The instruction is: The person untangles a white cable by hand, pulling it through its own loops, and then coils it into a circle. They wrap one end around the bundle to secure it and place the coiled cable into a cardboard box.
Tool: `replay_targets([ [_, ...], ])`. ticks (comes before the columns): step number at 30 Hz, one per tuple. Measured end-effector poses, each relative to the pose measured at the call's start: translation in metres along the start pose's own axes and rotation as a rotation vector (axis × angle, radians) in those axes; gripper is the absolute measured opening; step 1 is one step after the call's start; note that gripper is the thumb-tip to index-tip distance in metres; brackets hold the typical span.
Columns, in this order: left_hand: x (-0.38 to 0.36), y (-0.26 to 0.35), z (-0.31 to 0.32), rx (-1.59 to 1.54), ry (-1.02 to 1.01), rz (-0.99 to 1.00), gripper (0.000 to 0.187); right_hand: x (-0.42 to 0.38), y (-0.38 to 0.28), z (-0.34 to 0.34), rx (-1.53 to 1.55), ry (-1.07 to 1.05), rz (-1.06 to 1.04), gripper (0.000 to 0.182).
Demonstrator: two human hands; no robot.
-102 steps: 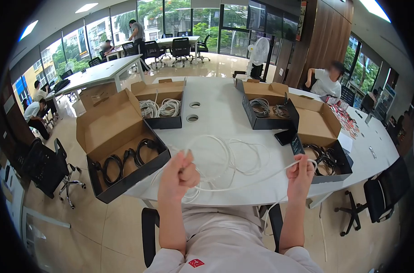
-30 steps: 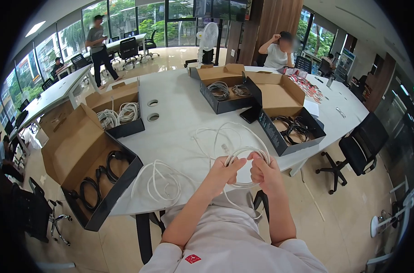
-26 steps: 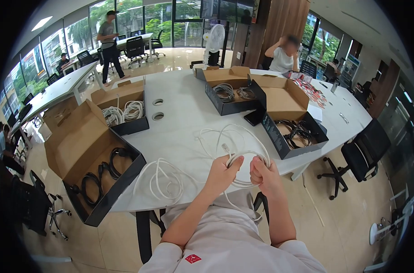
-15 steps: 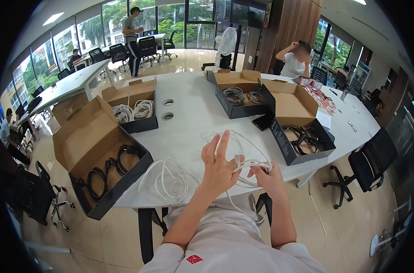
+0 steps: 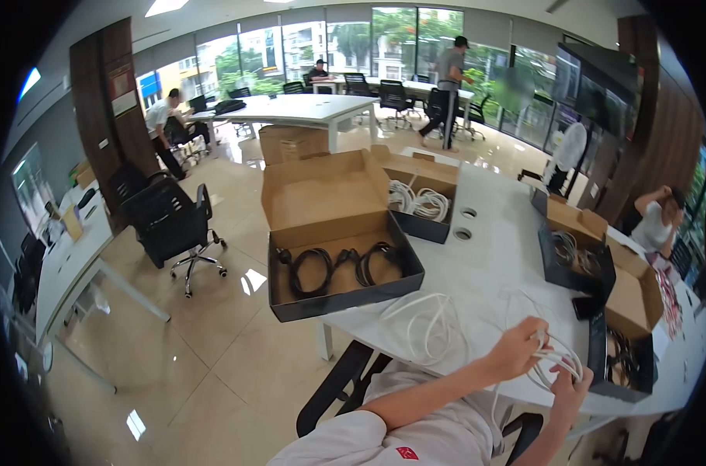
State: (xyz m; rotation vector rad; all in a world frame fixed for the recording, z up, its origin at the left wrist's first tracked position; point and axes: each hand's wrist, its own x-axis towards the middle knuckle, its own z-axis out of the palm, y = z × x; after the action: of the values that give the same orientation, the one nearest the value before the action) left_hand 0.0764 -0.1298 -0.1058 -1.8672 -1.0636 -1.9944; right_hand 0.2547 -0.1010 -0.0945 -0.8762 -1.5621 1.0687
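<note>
A partly coiled white cable [image 5: 541, 376] is between my two hands, above the front of the table. My left hand [image 5: 514, 351] has its fingers closed on the cable near its top. My right hand [image 5: 568, 390] grips the coil's loops from the right, thumb against them. One length of the cable hangs down past the table edge towards my lap. Left of my hands, a loose tangle of white cable [image 5: 424, 330] lies on the white table [image 5: 502, 233]. Whether it joins the held coil I cannot make out.
Open cardboard boxes hold cables: black ones in the near-left box [image 5: 345, 304], white ones in the box behind it [image 5: 429, 227]. At right stand a box of grey cables [image 5: 574, 272] and one of dark cables [image 5: 619, 380]. A black office chair [image 5: 166, 221] stands left. Several people are farther back.
The view has swung left, so the table and boxes appear farther right. My left hand's fingers, stretched upward before, are now closed on the white cable. My right hand still grips the coil.
</note>
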Motion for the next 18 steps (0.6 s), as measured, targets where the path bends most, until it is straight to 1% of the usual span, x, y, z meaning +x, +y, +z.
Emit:
replay_targets([
  [1,-0.001,0.001,0.000,-0.041,-0.008,0.009,0.026,0.000,0.001,-0.001,0.035,0.014,-0.023,0.016],
  [2,-0.005,0.001,-0.001,-0.042,-0.045,-0.033,0.026,0.001,0.002,-0.004,0.067,0.034,-0.044,0.016],
  [4,-0.013,0.002,-0.001,-0.053,-0.122,-0.119,0.027,0.000,-0.007,-0.006,0.013,0.028,-0.059,0.015],
  [6,-0.012,0.007,-0.001,-0.105,-0.148,-0.236,0.026,-0.002,-0.011,-0.005,-0.024,0.046,-0.105,0.014],
  [8,-0.003,0.018,-0.003,-0.190,-0.147,-0.344,0.024,0.001,-0.024,-0.011,-0.151,-0.043,-0.094,0.015],
  [9,-0.001,0.018,-0.004,-0.162,-0.134,-0.273,0.021,0.003,-0.029,-0.011,-0.212,-0.089,-0.088,0.016],
  [11,0.002,0.017,-0.006,-0.105,-0.110,-0.130,0.016,0.005,-0.032,-0.008,-0.325,-0.092,-0.164,0.018],
  [12,0.005,0.017,-0.009,-0.266,-0.171,-0.197,0.014,0.006,-0.033,-0.006,-0.379,-0.091,-0.203,0.019],
  [14,0.011,0.018,-0.015,-0.590,-0.296,-0.329,0.012,0.008,-0.033,-0.002,-0.277,-0.091,-0.155,0.016],
  [17,0.022,0.035,-0.038,-1.010,-0.484,-0.922,0.018,0.008,-0.050,0.008,-0.044,-0.108,-0.018,0.013],
  [18,0.020,0.032,-0.037,-1.064,-0.478,-0.925,0.021,0.009,-0.057,0.012,0.050,-0.116,0.036,0.013],
])
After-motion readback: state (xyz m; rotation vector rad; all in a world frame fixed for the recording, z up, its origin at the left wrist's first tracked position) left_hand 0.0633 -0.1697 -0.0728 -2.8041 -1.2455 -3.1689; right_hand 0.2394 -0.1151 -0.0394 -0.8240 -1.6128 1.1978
